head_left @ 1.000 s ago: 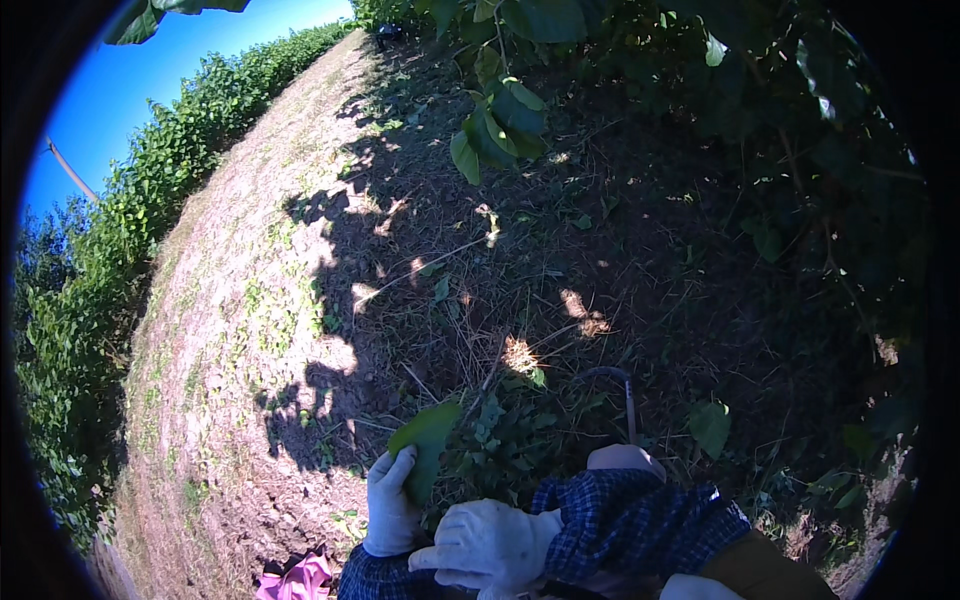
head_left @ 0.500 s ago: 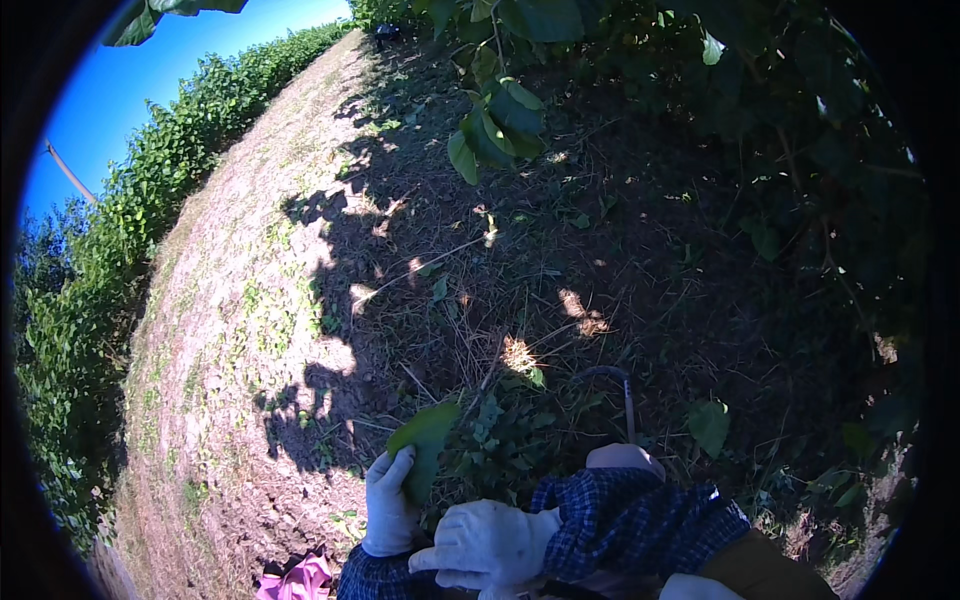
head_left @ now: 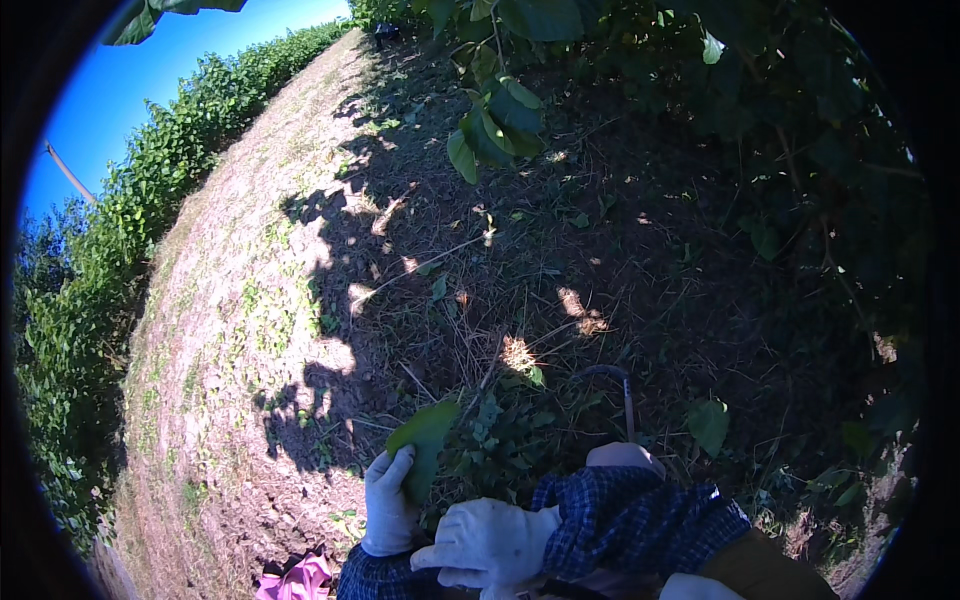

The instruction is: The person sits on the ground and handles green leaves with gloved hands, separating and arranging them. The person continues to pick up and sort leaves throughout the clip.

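My left hand, in a white glove, pinches a broad green leaf between thumb and fingers and holds it upright above the ground. Close beside the left wrist is my right hand, also white-gloved, seen from its back. Its fingers are curled under and one digit points left toward the left cuff. Whatever the right fingers may hold is hidden beneath the hand. Both arms wear dark blue checked sleeves.
A thin rod with a curved top stands just ahead of the right sleeve. A pink cloth-like thing lies at the lower left. Leafy branches hang overhead; a green plant row lines the left. Dry stalks litter the shaded soil.
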{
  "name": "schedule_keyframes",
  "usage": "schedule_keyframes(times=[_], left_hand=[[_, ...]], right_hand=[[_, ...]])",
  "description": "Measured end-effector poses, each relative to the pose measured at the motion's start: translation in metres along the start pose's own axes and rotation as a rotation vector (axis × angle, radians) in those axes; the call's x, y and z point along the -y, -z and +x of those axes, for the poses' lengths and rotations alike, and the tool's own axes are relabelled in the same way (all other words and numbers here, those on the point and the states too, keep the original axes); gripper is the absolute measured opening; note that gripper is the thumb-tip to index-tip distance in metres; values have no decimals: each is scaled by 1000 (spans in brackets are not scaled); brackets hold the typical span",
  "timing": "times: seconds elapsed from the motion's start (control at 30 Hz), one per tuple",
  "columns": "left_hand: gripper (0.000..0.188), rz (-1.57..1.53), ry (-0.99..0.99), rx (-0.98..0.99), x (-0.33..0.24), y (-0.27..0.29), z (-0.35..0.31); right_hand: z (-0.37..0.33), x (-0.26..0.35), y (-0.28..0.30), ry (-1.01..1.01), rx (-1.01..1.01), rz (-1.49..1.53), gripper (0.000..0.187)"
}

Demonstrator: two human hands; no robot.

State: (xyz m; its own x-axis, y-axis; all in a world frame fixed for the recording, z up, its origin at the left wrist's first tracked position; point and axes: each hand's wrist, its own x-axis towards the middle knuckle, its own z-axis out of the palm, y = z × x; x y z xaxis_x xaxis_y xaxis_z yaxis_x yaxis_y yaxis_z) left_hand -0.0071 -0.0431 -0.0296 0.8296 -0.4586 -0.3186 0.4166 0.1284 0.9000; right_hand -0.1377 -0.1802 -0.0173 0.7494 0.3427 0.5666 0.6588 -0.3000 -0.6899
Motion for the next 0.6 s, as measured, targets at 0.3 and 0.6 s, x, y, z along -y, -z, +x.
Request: schedule_keyframes(times=[0.3, 0.6], left_hand=[[33, 8, -5, 13, -3, -1, -2], [32, -25, 12, -7, -5, -4, -3]], right_hand=[[-3, -10, -11, -10, 22, 96, 31], [3, -4, 8, -8, 43, -16, 32]])
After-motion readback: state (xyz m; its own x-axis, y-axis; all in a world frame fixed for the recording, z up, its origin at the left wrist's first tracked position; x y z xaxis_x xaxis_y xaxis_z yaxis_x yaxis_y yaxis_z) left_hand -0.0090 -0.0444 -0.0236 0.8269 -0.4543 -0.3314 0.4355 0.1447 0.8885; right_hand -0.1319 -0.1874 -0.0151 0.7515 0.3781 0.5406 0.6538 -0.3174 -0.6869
